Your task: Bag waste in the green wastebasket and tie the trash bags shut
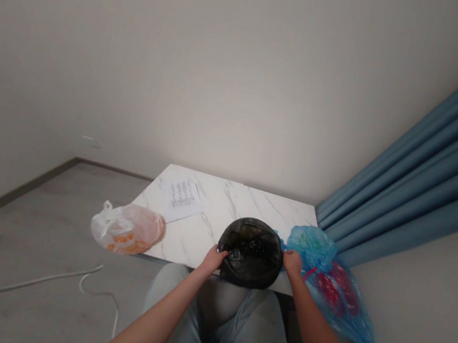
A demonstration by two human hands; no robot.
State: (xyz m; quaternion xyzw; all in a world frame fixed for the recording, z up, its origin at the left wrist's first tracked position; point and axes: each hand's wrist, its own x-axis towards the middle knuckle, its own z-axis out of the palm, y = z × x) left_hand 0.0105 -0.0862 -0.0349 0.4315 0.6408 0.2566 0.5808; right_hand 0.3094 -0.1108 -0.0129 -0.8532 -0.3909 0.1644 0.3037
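Note:
A black trash bag (252,253) is at the table's front edge, its round mouth spread wide and facing up toward me. Its rim looks stretched over something round, but the plastic hides whatever is beneath. My left hand (214,258) is closed on the left side of the rim, thumb over the edge. On the opposite side, my right hand (292,262) grips the rim with bent fingers. Inside the bag, the plastic is dark, shiny and crumpled. Just right of my right hand lies a blue plastic bag (312,245).
The white marbled table (246,202) stands against the wall. On it lies a printed sheet (183,196), with a white-and-orange plastic bag (128,228) at the left corner. A translucent blue bag with red contents (342,299) hangs at the right, below blue curtains (424,163). A white cable (28,283) crosses the floor.

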